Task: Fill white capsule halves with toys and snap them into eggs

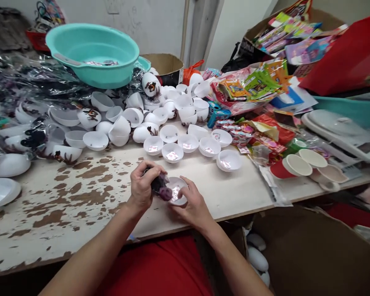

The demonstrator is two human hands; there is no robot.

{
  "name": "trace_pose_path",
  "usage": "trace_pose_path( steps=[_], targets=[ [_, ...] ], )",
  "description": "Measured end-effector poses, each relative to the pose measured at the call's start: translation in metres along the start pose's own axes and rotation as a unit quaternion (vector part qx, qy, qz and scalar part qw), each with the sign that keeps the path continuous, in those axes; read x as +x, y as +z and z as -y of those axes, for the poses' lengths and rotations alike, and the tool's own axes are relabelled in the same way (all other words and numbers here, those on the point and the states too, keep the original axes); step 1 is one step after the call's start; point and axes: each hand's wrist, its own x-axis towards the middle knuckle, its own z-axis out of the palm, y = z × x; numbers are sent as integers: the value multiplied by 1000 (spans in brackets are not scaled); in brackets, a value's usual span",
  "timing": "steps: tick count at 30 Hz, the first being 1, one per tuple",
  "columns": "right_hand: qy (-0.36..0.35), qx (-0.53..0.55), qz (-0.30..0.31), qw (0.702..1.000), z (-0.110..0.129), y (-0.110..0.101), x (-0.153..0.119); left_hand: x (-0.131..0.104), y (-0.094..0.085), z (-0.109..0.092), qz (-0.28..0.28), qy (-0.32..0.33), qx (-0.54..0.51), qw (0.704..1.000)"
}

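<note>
Over the worktop (237, 189), our left hand (143, 184) is gripping a black-and-purple bundle (160, 186), our right hand (193, 201) a round white bowl (176, 181).

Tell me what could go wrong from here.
The dark bundle in the left hand might knock out the packet, since the bowl in the right hand is shallow and open.

The filled bowls stand close together beyond the hands, so a bump could tip one.

The teal basin seems to sit on plastic bags, so it might slide.
</note>
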Motion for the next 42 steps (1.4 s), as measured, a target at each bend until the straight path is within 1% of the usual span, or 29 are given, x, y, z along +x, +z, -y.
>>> trace_pose_path(
  steps=[2, 4, 5, 7, 9, 11, 12, 14, 16, 17, 18, 20, 22, 24, 26, 27, 28, 30, 31, 32, 33, 35, 37, 39, 40, 42],
  targets=[
    [29, 44, 3, 999, 5, 8, 1, 0, 3, 11, 37, 50, 51, 997],
    [47, 74, 3, 996, 9, 15, 4, -3, 2, 27, 90, 120, 143, 978],
    [44, 82, 4, 996, 10, 17, 6, -6, 0, 35, 116, 150, 183, 965],
    [17, 92, 7, 996, 12, 21, 10, -13, -3, 47, 152, 204, 225, 941],
    [-3, 113, 22, 993, 15, 23, 12, -19, -5, 51, 166, 248, 236, 925],
    [5, 141, 41, 989, 15, 25, 13, -22, -7, 50, 186, 273, 245, 911],
    [16, 151, 47, 987, 13, 26, 13, -21, -7, 48, 202, 274, 243, 908],
    [26, 144, 37, 989, 7, 28, 11, -16, -8, 44, 251, 263, 236, 901],
    [10, 107, 14, 994, 0, 30, 9, -9, -12, 40, 302, 266, 248, 881],
    [-1, 89, 4, 996, -2, 30, 8, -7, -14, 39, 315, 269, 275, 868],
    [-8, 74, -1, 997, -4, 29, 7, -6, -17, 37, 312, 269, 313, 856],
    [-6, 59, 1, 998, -6, 28, 5, -12, -22, 37, 267, 256, 393, 842],
    [4, 60, 13, 998, -5, 29, 2, -23, -24, 42, 205, 249, 431, 843],
    [18, 71, 30, 997, -5, 35, -2, -35, -22, 50, 157, 254, 413, 861],
    [30, 88, 40, 995, -5, 44, -6, -39, -20, 60, 134, 255, 375, 881],
    [32, 94, 44, 994, -4, 48, -7, -38, -19, 64, 140, 245, 354, 892],
    [36, 101, 49, 993, -4, 51, -7, -35, -20, 67, 160, 227, 332, 901],
    [49, 126, 78, 988, -1, 52, -4, -24, -23, 67, 229, 178, 292, 912],
    [64, 141, 96, 983, 2, 50, -2, -19, -27, 65, 262, 158, 282, 909],
    [81, 156, 113, 978, 4, 48, 1, -14, -30, 63, 289, 153, 284, 901],
    [94, 173, 128, 972, 7, 46, 5, -11, -34, 60, 302, 159, 297, 892],
    [101, 205, 146, 963, 12, 44, 11, -8, -41, 54, 289, 190, 326, 880],
    [100, 231, 132, 959, 13, 47, 14, -8, -47, 50, 264, 206, 335, 881],
    [96, 224, 88, 966, 12, 55, 17, -8, -52, 45, 266, 193, 336, 883],
    [86, 208, 72, 972, 11, 60, 18, -8, -53, 42, 285, 186, 341, 877],
    [44, 156, 62, 985, 8, 69, 21, -5, -55, 36, 340, 179, 357, 851]
  ],
)
